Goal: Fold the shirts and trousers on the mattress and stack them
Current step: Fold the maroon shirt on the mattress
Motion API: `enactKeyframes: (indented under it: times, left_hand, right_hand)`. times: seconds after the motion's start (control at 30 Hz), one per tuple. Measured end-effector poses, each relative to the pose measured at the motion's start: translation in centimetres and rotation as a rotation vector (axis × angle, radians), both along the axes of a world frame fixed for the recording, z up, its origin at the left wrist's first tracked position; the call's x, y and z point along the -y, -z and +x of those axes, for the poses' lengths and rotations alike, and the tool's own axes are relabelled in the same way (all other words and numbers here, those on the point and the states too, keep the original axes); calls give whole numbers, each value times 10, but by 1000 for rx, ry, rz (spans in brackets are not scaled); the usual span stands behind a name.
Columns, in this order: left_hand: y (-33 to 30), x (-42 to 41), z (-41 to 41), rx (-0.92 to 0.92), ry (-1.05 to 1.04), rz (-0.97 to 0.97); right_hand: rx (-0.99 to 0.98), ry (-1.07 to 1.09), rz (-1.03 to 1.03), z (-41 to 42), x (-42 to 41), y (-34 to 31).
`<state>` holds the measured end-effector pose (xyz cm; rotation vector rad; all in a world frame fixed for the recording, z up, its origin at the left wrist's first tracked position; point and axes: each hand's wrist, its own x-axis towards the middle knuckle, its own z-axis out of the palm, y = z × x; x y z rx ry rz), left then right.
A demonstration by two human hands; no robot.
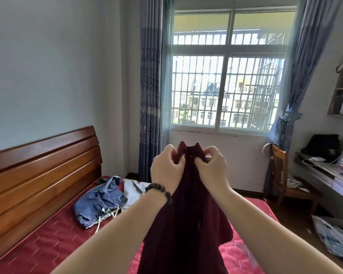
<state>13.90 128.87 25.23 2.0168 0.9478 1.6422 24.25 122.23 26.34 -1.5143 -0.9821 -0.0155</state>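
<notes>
Both hands raised over the red mattress [48,244]. Left hand [165,171], beaded bracelet [159,189] at the wrist, pinches the top edge of a maroon garment [186,224]; right hand [211,168] pinches the same edge just beside it, fingers curled into the cloth. Garment hangs below both grips; its lower part is cut off by the frame edge, so type unclear. Beyond and left of the left grip: crumpled denim trousers [99,202] on the mattress, a pale grey garment [132,189] touching them, partly hidden behind the left forearm. Wooden headboard [38,169] further left. Right of the right grip: wooden chair [279,169], cluttered worktop [325,173]. Barred window [226,86] beyond.
</notes>
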Motion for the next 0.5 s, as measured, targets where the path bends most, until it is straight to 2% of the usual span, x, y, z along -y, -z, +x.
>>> enactKeyframes:
  times: [0.1, 0.23, 0.33, 0.43, 0.5]
  left_hand:
    - [-5, 0, 1, 23, 154, -46]
    - [-11, -3, -7, 105, 544, -295]
    - [-9, -3, -13, 0, 615, -301]
    - [-9, -6, -17, -84, 591, -293]
    - [-12, -8, -20, -84, 597, -292]
  right_hand:
    - [-98, -202, -77, -4, 2, -3]
    - [-362, -442, -89, -5, 6, -13]
    - [-533, -608, -72, -4, 14, -25]
    - [-472, -676, -152, 3, 23, -34]
    - [-249, -566, -187, 9, 25, -40]
